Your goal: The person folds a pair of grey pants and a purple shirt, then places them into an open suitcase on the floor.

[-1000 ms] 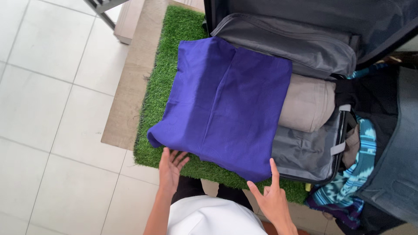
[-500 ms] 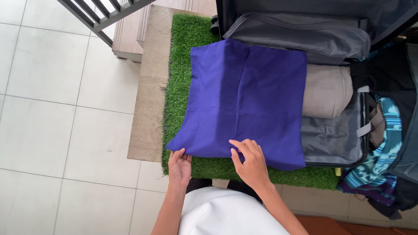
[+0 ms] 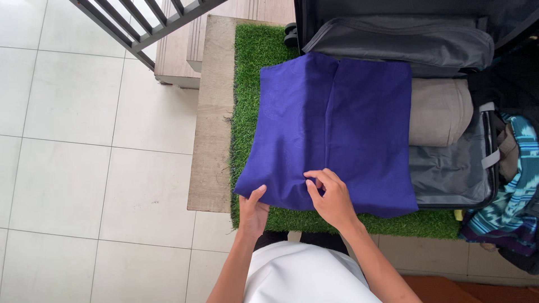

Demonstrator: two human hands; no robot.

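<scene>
A purple cloth [image 3: 337, 129] lies spread flat, partly on a green artificial-grass mat [image 3: 247, 101] and partly over an open dark suitcase [image 3: 455, 174]. My left hand [image 3: 252, 210] grips the cloth's near left corner, thumb on top. My right hand [image 3: 331, 196] pinches the cloth at its near edge by the middle crease. A rolled beige garment [image 3: 441, 112] lies inside the suitcase, just right of the cloth.
A pile of clothes, one teal patterned [image 3: 508, 207], sits at the right beside the suitcase. The mat lies on a low wooden platform [image 3: 210, 146]. White floor tiles [image 3: 95, 151] spread to the left. A dark metal railing [image 3: 140, 28] crosses the top left.
My right hand moved from the cloth's right corner to its near middle edge and pinched it. My left hand closed on the left corner. The view shifted, so everything sits further right.
</scene>
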